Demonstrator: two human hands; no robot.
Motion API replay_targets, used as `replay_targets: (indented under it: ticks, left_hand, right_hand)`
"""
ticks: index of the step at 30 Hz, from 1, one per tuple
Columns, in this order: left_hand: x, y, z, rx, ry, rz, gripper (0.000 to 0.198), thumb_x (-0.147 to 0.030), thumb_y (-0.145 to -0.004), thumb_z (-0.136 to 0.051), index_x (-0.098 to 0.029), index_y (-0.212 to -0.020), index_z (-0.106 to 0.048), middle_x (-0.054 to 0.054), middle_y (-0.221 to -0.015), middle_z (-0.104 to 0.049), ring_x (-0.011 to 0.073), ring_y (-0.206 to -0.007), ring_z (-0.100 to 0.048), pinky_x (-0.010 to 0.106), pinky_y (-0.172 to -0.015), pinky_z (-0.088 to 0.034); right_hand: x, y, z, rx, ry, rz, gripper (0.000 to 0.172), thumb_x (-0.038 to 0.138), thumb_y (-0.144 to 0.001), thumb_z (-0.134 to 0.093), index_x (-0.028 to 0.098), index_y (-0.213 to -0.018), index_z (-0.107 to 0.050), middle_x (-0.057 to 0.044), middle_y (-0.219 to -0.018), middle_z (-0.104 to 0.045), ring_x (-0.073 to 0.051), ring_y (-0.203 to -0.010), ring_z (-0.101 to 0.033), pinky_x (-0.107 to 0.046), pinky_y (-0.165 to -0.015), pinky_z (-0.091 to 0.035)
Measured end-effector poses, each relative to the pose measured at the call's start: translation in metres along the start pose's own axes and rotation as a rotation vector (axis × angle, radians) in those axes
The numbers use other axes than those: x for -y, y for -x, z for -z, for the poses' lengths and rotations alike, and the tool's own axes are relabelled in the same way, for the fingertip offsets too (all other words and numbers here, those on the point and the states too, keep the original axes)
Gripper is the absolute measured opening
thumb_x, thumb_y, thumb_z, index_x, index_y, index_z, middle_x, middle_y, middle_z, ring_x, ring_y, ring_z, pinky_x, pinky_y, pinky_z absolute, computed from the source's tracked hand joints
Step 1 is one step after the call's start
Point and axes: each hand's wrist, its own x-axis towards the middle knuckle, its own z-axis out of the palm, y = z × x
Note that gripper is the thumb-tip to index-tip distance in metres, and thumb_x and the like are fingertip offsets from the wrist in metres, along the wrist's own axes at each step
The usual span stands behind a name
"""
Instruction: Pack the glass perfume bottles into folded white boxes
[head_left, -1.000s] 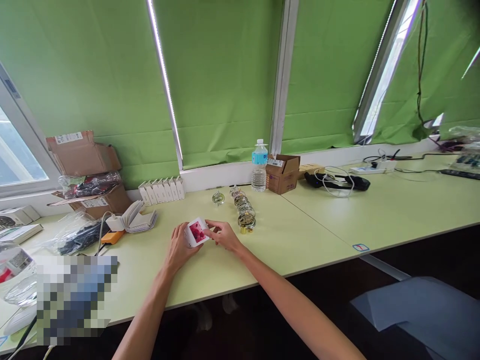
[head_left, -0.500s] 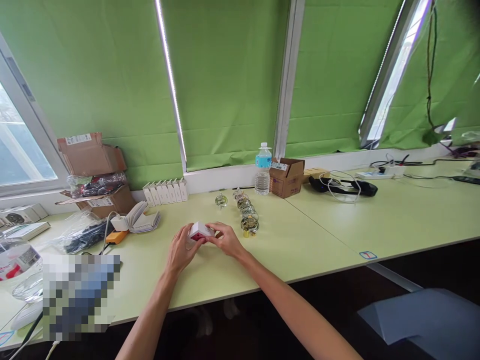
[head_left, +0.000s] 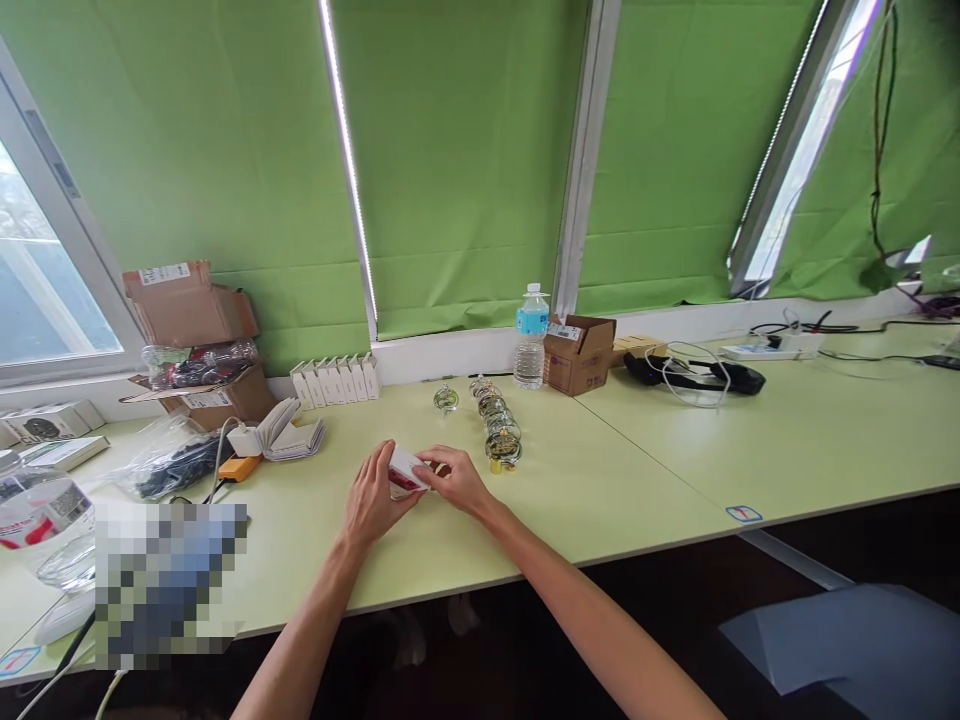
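At the near side of the tabletop (head_left: pixel 637 485), a white box (head_left: pixel 403 470) printed in red sits between my two hands.
My left hand (head_left: pixel 369 502) curls its fingers around the left side, while my right hand (head_left: pixel 460 482) pinches the right end. Just to the right runs a row of round glass bottles (head_left: pixel 495 412); slim white cartons (head_left: pixel 335 383) stand farther back, below the green blind (head_left: pixel 457 180).

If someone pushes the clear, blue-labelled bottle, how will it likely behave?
The blue-labelled bottle would probably tip if pushed high, being tall and narrow. Once down, its round body might roll. Its clear, ribbed wall looks like thin plastic, so it may flex when squeezed.
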Motion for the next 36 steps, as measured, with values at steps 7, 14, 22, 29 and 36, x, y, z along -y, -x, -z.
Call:
replay_targets:
  ticks: [7, 14, 22, 29, 36]
  left_hand:
    - [-0.002, -0.002, 0.000, 0.007, 0.027, -0.048, 0.081, -0.028, -0.071, -0.073, -0.019, -0.143, -0.035, 0.018, -0.140, -0.053, 0.0351, -0.131, -0.050, 0.049, -0.104, -0.046]
    - [-0.002, 0.000, 0.002, 0.031, 0.040, -0.061, 0.084, -0.023, -0.070, -0.071, -0.020, -0.144, -0.033, 0.016, -0.139, -0.052, 0.0333, -0.131, -0.049, 0.049, -0.107, -0.043]
    - [0.003, -0.002, 0.002, 0.002, 0.029, 0.021, 0.065, -0.043, -0.077, -0.073, -0.020, -0.132, -0.047, 0.017, -0.128, -0.060, 0.0344, -0.120, -0.056, 0.048, -0.102, -0.044]
    - [-0.001, 0.000, 0.012, 0.130, 0.116, 0.056, 0.059, -0.057, -0.077, -0.070, -0.026, -0.125, -0.055, 0.012, -0.126, -0.064, 0.0302, -0.107, -0.065, 0.040, -0.091, -0.051]
    - [-0.005, -0.005, 0.011, 0.278, 0.329, 0.050, 0.084, -0.060, -0.074, -0.071, -0.026, -0.145, -0.041, 0.011, -0.143, -0.052, 0.0303, -0.130, -0.050, 0.043, -0.107, -0.041]
  right_hand:
    - [0.001, 0.003, 0.001, 0.011, 0.094, 0.047, 0.035, 0.039, -0.087, -0.064, 0.021, -0.115, -0.071, -0.007, -0.104, -0.072, -0.016, -0.077, -0.065, -0.025, -0.065, -0.053]
    - [0.002, 0.004, 0.003, 0.049, 0.132, 0.059, 0.035, 0.040, -0.088, -0.063, 0.021, -0.116, -0.071, -0.007, -0.102, -0.073, -0.016, -0.073, -0.065, -0.026, -0.065, -0.054]
    - [-0.004, 0.003, -0.001, 0.054, 0.122, 0.071, 0.051, 0.045, -0.082, -0.072, 0.020, -0.126, -0.065, -0.010, -0.113, -0.069, -0.020, -0.087, -0.066, -0.026, -0.063, -0.054]
    - [-0.006, 0.000, 0.004, 0.080, 0.052, 0.106, 0.035, 0.017, -0.086, -0.060, 0.026, -0.118, -0.069, -0.007, -0.123, -0.063, -0.020, -0.107, -0.062, -0.025, -0.072, -0.056]
    - [-0.008, 0.001, 0.003, 0.055, -0.076, 0.059, 0.034, 0.014, -0.084, -0.056, 0.026, -0.112, -0.073, -0.006, -0.128, -0.060, -0.022, -0.115, -0.059, -0.031, -0.085, -0.057]
